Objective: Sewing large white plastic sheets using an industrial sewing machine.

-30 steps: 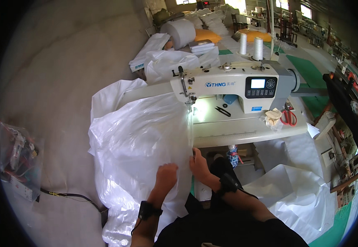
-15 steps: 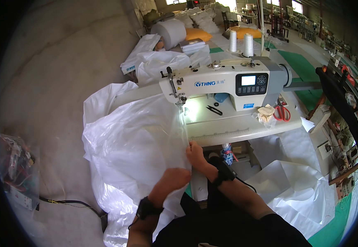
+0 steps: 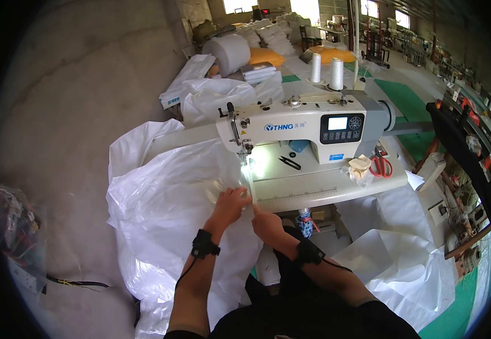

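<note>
A large white, shiny plastic sheet (image 3: pixel 166 192) hangs over the left of the sewing machine (image 3: pixel 290 124), its right edge running up under the lit needle area. My left hand (image 3: pixel 231 207) rests on the sheet close to that edge, with its fingers apart. Just to the right and slightly nearer, my right hand (image 3: pixel 268 227) is closed on the sheet's edge, at the front of the machine's pale bed (image 3: pixel 313 189). Black tweezers-like snips (image 3: pixel 290 163) lie on the bed behind a printed ruler scale.
Red-handled scissors (image 3: pixel 381 166) and a crumpled beige piece (image 3: pixel 360 165) lie at the bed's right. Two white thread cones (image 3: pixel 336 74) stand behind the machine. More white sheeting (image 3: pixel 398 271) is heaped at the lower right, and a black cable (image 3: pixel 79 282) crosses the floor at left.
My left hand has moved forward along the sheet to near its edge, and its fingers have spread. My right hand stays at the edge. The whole view has shifted slightly.
</note>
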The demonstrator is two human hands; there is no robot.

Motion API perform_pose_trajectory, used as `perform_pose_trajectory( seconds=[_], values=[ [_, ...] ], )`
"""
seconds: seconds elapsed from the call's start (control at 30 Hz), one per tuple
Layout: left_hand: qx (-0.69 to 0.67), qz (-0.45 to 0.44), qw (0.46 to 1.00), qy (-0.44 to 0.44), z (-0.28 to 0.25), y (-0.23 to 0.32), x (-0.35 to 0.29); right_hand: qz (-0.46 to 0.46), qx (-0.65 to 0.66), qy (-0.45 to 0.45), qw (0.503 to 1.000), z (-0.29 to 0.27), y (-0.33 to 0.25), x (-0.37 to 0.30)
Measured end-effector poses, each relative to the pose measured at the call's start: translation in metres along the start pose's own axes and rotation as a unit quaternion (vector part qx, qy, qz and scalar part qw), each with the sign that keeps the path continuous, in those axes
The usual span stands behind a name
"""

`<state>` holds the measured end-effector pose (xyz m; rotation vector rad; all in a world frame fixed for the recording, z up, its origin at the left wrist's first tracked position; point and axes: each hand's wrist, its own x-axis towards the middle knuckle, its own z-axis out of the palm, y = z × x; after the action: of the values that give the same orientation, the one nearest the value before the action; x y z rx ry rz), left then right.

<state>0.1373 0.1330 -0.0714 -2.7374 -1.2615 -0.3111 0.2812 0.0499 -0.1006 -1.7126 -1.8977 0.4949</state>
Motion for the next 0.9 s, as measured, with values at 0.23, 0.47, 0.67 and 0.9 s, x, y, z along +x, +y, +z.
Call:
perform_pose_trajectory(
  seconds=[0.23,0.47,0.67,0.9],
  values=[
    [0.025,-0.23,0.966,0.117,0.008,-0.092,-0.092,-0.051,-0.071,-0.01,0.996,0.007,-0.012,0.031],
    [0.027,-0.401,0.914,0.052,0.011,-0.149,-0.11,-0.038,-0.144,-0.032,0.988,0.011,-0.017,0.082],
    [0.074,-0.391,0.917,0.007,0.011,-0.179,-0.076,-0.018,-0.149,-0.037,0.988,0.012,-0.012,0.119],
    [0.051,-0.391,0.919,0.002,0.005,-0.2,-0.032,-0.007,-0.134,0.004,0.991,0.008,-0.005,0.145]
  ],
)
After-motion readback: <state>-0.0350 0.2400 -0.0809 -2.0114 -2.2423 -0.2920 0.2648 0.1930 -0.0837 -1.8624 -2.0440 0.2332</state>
